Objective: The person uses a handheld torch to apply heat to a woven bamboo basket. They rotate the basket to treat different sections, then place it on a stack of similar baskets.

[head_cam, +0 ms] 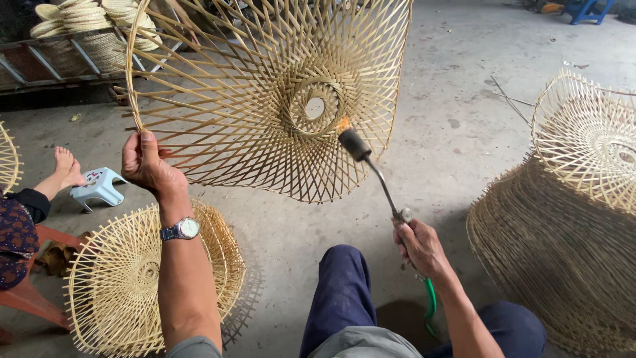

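Fingers point(142, 149) grip woven bamboo shade point(265, 93); right hand point(421, 248) metal torch point(371, 169).

small stool point(99, 187), stacked woven frames point(563, 265)

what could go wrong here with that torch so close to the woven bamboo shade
1. The black-tipped gas torch in the right hand burns right against the open-weave bamboo shade; lingering in one spot may scorch or ignite the thin strips.
2. The left hand has only a rim grip, so the shade might swing into the flame.
3. The stack of woven bamboo shades beside the right arm could catch a stray flame.
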